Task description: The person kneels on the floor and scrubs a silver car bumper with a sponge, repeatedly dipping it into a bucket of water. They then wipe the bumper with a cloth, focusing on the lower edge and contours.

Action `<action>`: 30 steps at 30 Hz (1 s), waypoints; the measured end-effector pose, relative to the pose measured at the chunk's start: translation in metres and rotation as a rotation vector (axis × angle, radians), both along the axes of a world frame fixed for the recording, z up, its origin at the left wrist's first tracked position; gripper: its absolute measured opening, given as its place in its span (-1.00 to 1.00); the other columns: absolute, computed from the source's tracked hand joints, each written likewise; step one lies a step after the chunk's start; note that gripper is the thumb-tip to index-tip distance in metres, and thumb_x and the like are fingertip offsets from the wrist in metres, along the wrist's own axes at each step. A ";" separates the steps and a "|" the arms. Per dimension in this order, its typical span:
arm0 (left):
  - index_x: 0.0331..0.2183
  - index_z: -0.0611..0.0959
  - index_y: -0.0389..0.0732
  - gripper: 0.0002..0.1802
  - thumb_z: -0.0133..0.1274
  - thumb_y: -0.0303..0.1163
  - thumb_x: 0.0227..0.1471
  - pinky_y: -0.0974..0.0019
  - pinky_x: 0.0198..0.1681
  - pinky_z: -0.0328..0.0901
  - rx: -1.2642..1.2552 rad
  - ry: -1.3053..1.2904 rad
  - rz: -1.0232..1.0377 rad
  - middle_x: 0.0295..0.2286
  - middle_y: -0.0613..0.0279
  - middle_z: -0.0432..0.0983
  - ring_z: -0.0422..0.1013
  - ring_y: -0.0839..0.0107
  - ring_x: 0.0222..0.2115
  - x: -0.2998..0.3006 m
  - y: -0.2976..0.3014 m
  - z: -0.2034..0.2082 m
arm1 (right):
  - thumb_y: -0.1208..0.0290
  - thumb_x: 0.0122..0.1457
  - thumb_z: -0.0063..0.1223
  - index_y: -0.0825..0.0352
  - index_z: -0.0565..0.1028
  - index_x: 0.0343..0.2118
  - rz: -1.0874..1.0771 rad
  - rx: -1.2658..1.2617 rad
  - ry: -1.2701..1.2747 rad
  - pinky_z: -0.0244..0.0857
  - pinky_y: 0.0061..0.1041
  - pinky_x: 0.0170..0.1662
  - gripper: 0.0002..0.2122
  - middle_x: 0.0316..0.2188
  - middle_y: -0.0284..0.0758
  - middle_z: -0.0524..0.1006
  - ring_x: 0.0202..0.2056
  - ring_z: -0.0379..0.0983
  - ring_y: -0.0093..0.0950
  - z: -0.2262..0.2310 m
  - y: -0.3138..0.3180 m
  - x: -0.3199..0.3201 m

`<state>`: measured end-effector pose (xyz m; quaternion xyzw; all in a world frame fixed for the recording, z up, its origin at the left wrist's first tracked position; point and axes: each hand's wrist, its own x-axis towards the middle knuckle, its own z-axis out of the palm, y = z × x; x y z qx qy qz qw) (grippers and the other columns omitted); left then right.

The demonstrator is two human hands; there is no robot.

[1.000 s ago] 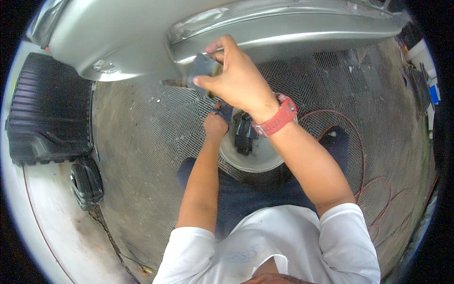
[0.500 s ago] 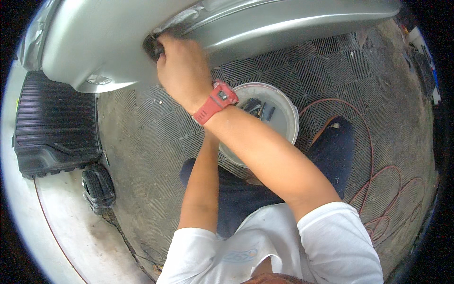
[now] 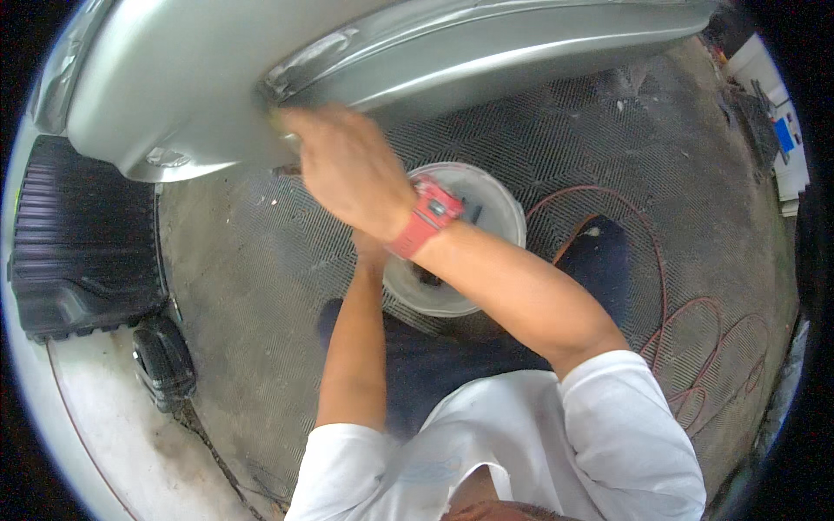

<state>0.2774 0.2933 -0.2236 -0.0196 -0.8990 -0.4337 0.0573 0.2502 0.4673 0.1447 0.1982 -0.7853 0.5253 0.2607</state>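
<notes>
A large silver-grey curved panel, like a car bumper (image 3: 174,78), spans the top of the view. My right hand (image 3: 347,169), with a red watch (image 3: 430,213) on its wrist, hangs just below the recess in that panel. It is smeared by motion, its fingers point toward the recess, and whether they hold anything is unclear. My left hand (image 3: 371,249) is mostly hidden beneath the right one, with only the wrist area showing. A small dark brownish end pokes out left of the right hand; I cannot make out what it is.
A whitish round bucket (image 3: 512,234) with dark pieces inside stands between my legs. A red hose (image 3: 656,252) coils on the patterned floor at the right. A black ribbed plastic part (image 3: 87,234) and a smaller black part (image 3: 163,360) lie at the left.
My right hand has drawn back from the panel's recess, down and a little to the right. The view has shifted slightly.
</notes>
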 end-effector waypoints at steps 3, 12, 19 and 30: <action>-0.24 0.82 -0.25 -0.62 0.30 -0.09 0.19 -0.06 -0.06 0.58 -0.775 0.153 -0.082 -0.22 -0.08 0.76 0.69 -0.15 -0.17 -0.010 -0.014 0.006 | 0.52 0.21 0.09 0.28 0.67 0.12 -0.165 0.193 0.245 0.38 -0.03 0.28 -0.60 0.08 -0.16 0.69 0.13 0.58 -0.13 0.016 0.045 0.001; -0.20 0.84 -0.40 -0.64 0.17 -0.31 0.11 -0.04 0.17 0.48 -0.834 -0.230 0.024 -0.05 -0.28 0.70 0.62 -0.17 0.05 0.013 -0.016 0.042 | 0.11 0.45 0.06 0.22 0.55 0.30 -0.163 0.712 0.160 0.17 0.07 0.47 -0.54 0.33 -0.18 0.54 0.39 0.39 -0.14 -0.028 0.153 -0.015; 0.04 0.75 -0.20 -0.55 0.17 -0.19 0.18 -0.05 0.22 0.43 -0.636 -0.352 0.013 0.02 -0.26 0.67 0.57 -0.21 0.10 -0.013 0.036 0.064 | 0.18 0.56 -0.22 0.28 0.53 0.30 -0.919 0.641 -0.011 0.04 0.49 0.37 -0.56 0.32 -0.02 0.49 0.36 0.36 0.06 -0.047 0.468 -0.055; 0.20 0.64 -0.39 -0.39 0.11 -0.56 0.07 -0.04 0.23 0.40 -0.841 -0.310 -0.018 0.06 -0.38 0.61 0.54 -0.29 0.10 0.002 -0.030 0.035 | 0.16 0.30 0.16 0.18 0.53 0.27 -0.629 0.573 0.211 -0.16 0.50 0.49 -0.51 0.34 -0.16 0.44 0.44 0.24 -0.03 -0.063 0.254 -0.035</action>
